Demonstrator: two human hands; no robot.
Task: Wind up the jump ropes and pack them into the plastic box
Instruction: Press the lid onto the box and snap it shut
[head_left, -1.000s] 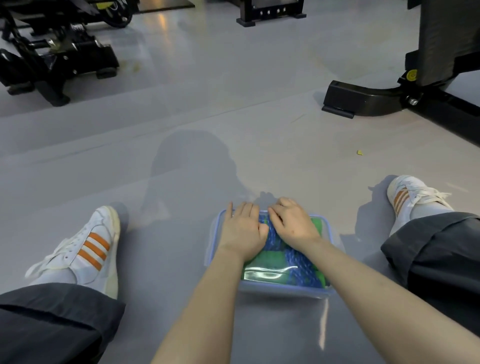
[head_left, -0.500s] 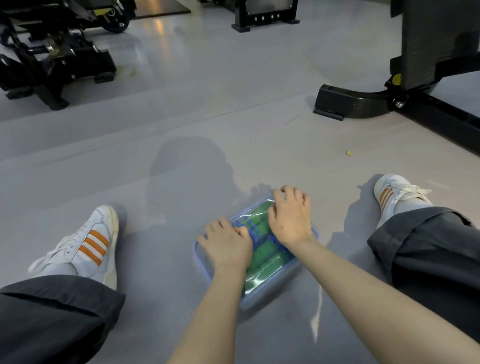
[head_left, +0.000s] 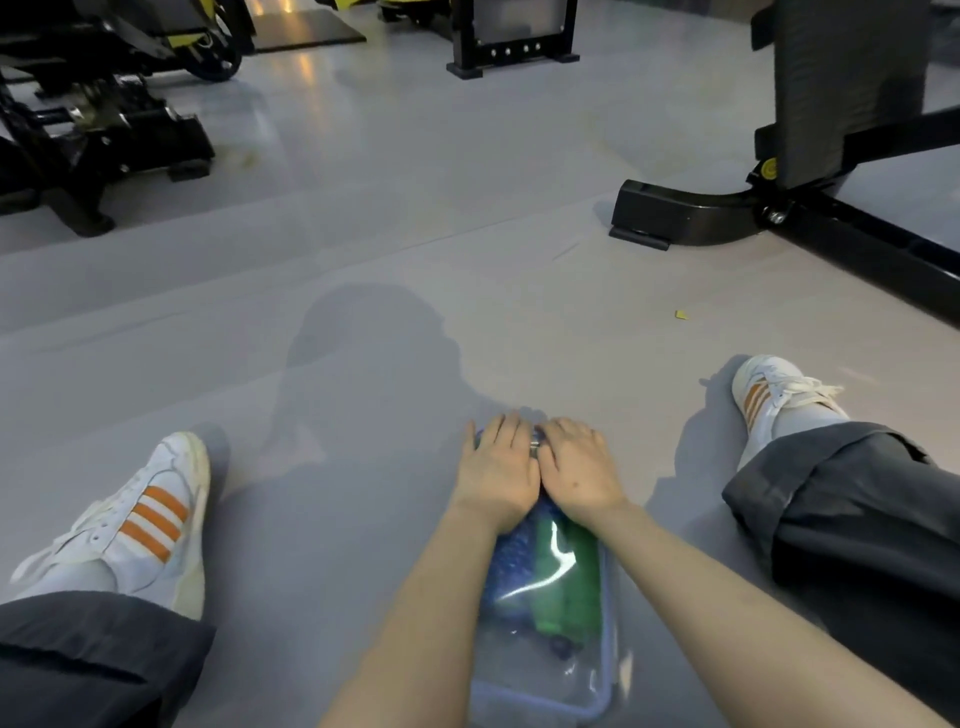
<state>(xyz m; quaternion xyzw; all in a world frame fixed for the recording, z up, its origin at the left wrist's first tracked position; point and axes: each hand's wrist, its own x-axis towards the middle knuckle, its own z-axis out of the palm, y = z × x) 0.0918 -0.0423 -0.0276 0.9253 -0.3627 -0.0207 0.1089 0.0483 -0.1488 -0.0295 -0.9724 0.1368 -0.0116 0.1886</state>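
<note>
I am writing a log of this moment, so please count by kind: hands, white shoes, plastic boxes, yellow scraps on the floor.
Hands: 2, left hand and right hand
Shoes: 2, left shoe and right shoe
Boxes: 1, the plastic box
Scraps: 1, the yellow scrap
Total: 6

smooth grey floor (head_left: 363, 234), shiny at the far end. on it, near and central, a clear plastic box (head_left: 609, 613) with blue rim, lid on. to each side a white sneaker with orange stripes, the left sneaker (head_left: 150, 514) near, the right sneaker (head_left: 769, 395) farther away. small yellow scrap (head_left: 681, 314) beyond the right one. black machine foot (head_left: 680, 213) at far right, black gym machine (head_left: 104, 130) at far left, black stand (head_left: 514, 41) and dark mat (head_left: 306, 31) at the far edge.
</note>
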